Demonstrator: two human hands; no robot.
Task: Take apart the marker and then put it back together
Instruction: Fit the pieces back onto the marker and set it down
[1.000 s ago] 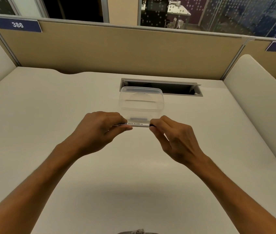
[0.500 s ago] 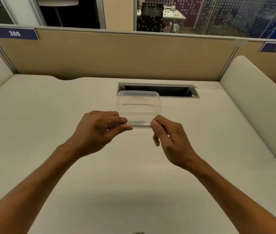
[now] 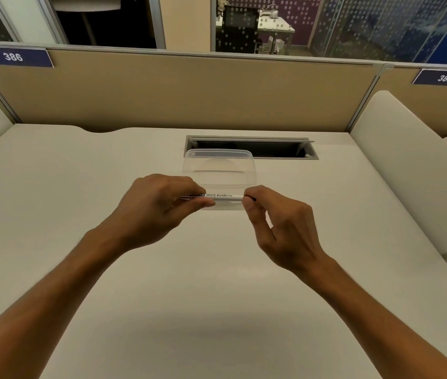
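While held level above desk [image 3: 80,269], white marker [image 3: 221,196] lies between both hands. Left hand [image 3: 156,206] wrapped tight round left end, fingers hiding it. Right hand [image 3: 279,228] pinches dark tip at right end, thumb and forefinger together. Clear plastic container [image 3: 218,166] on desk just behind marker, partly screened by it. Open cable slot [image 3: 271,149] beyond container. Beige partition [image 3: 189,94] at back.
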